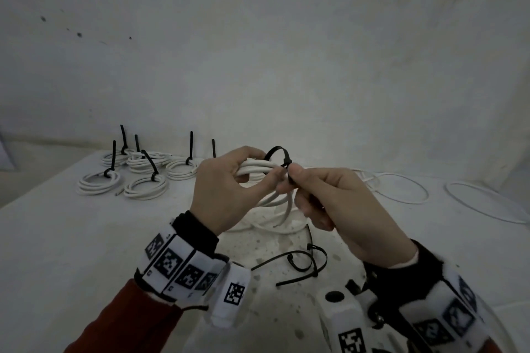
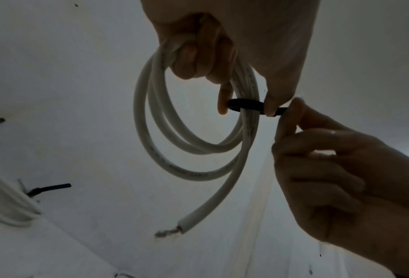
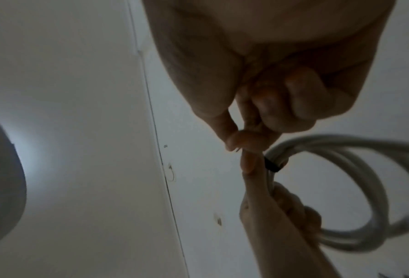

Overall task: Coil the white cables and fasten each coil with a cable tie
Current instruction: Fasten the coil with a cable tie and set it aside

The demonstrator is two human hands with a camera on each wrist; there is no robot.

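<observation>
My left hand (image 1: 243, 172) grips a coil of white cable (image 1: 258, 169) above the table, fingers curled through its loops. A black cable tie (image 1: 275, 150) arches loosely over the bundle with its tail through its head. My right hand (image 1: 289, 180) pinches that tail between thumb and forefinger, just right of the coil. From the left wrist, the coil (image 2: 174, 150) hangs below the left hand (image 2: 210, 56), its bare cut end (image 2: 172, 230) lowest, and the tie (image 2: 246, 104) circles the strands beside the right hand (image 2: 289, 116). The right wrist view shows the right hand (image 3: 243, 144) against the tie (image 3: 271, 165).
Several tied coils (image 1: 137, 172) with upright black tails lie at the back left of the white table (image 1: 86, 238). Loose black ties (image 1: 304, 264) lie near me under the hands. Loose white cables (image 1: 401, 189) spread to the right. A wall stands close behind.
</observation>
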